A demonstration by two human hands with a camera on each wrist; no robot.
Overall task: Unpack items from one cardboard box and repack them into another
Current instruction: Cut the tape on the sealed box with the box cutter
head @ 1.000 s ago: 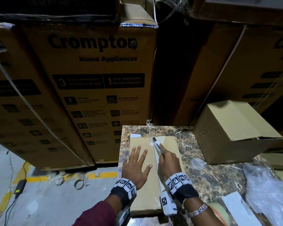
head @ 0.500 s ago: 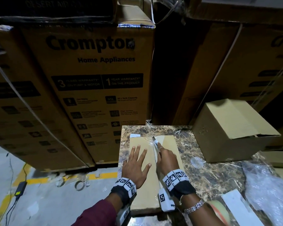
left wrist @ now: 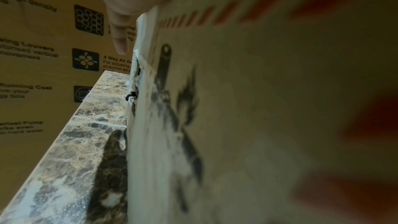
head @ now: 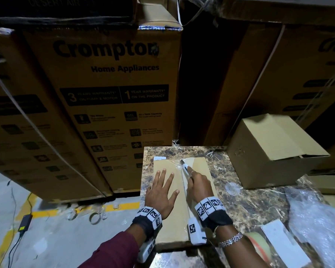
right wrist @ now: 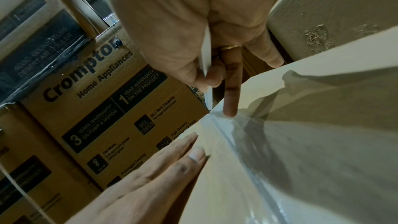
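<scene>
Right hand point(head: 198, 187) holds cutter point(head: 185, 167), seemingly near taped box's point(head: 174, 219) far edge.

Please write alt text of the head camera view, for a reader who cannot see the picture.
A person's right hand holds a box cutter on the taped seam of a flat cardboard box, while the left hand lies flat and open on the box. The box lies on a marble table, with an open cardboard box to the right.
</scene>
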